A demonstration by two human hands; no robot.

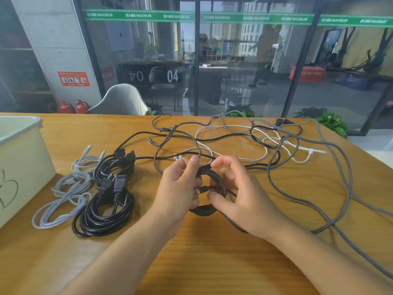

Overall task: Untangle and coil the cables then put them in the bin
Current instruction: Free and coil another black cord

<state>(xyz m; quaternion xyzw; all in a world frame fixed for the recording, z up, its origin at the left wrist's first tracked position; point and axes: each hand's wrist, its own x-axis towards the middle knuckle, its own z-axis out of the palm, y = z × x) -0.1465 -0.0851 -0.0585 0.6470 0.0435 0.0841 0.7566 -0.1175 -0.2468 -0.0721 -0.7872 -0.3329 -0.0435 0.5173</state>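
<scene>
My left hand point(179, 188) and my right hand point(240, 196) both grip a small black cable coil point(212, 177) just above the wooden table point(202, 262), fingers pinched around its loops. A grey braided strand runs from under my right hand off to the right. Behind the hands spreads a tangle of loose cables: a white cable point(240, 136), a thin black cable point(231, 135) and a long grey braided cable point(340, 158). To the left lie coiled cables: two black power cord coils point(104, 213) and light grey coils point(63, 201). The cream bin point(23, 158) stands at the far left.
The table's far edge runs just behind the tangle, with a grey chair point(121, 101) and green plants point(331, 122) beyond it. A glass wall closes off the room behind. Two red fire extinguishers point(74, 106) stand on the floor at the left.
</scene>
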